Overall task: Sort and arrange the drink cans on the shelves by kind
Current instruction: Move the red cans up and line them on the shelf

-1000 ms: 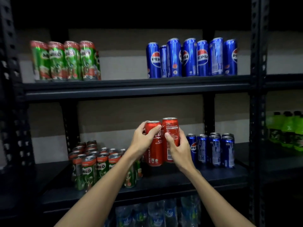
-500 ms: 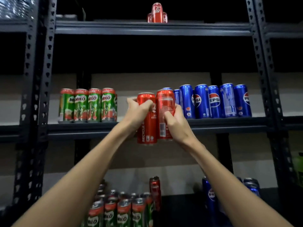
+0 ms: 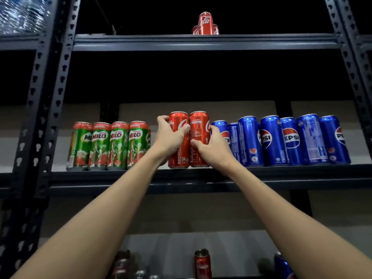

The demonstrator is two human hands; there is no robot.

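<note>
My left hand (image 3: 171, 136) grips a red cola can (image 3: 177, 140), and my right hand (image 3: 211, 147) grips a second red cola can (image 3: 199, 135) right beside it. Both cans are upright at the level of the middle shelf (image 3: 281, 172), in the gap between a row of green Milo cans (image 3: 108, 146) on the left and a row of blue Pepsi cans (image 3: 281, 140) on the right. Whether their bases touch the shelf I cannot tell. More red cola cans (image 3: 205, 24) stand on the top shelf (image 3: 141, 40).
Black perforated uprights (image 3: 50, 97) frame the shelving on both sides. On the lowest shelf in view, a lone red can (image 3: 202, 262), some dim cans (image 3: 122, 262) at left and a blue can (image 3: 281, 266) at right show. Wrapped bottles (image 3: 22, 15) sit top left.
Both hands lifted the two red cans from the lower shelf up to the middle shelf, between the Milo and Pepsi rows. The view tilted upward, revealing the top shelf.
</note>
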